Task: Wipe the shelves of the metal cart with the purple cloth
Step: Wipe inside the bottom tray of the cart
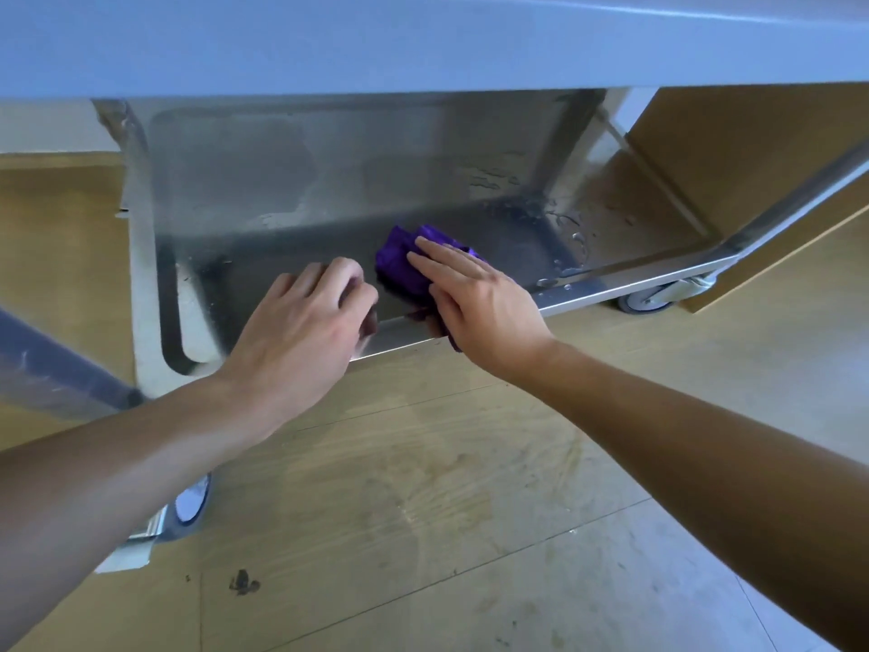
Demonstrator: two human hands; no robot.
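I look down at the bottom shelf (291,200) of the metal cart, a shiny steel tray with a raised rim. A crumpled purple cloth (399,261) lies on it near the front edge. My right hand (475,303) presses flat on the cloth, fingers stretched forward, thumb curled under the shelf's front lip. My left hand (301,322) rests on the front rim just left of the cloth, fingers bent over the edge and holding the rim. The upper shelf (423,35) spans the top of the view and hides the back of the lower one.
Water drops and streaks (569,237) sit on the right part of the bottom shelf. A caster wheel (651,298) shows at the right corner, another wheel (190,501) under my left forearm. Wooden floor (446,510) lies below, wooden panels (752,148) stand at right.
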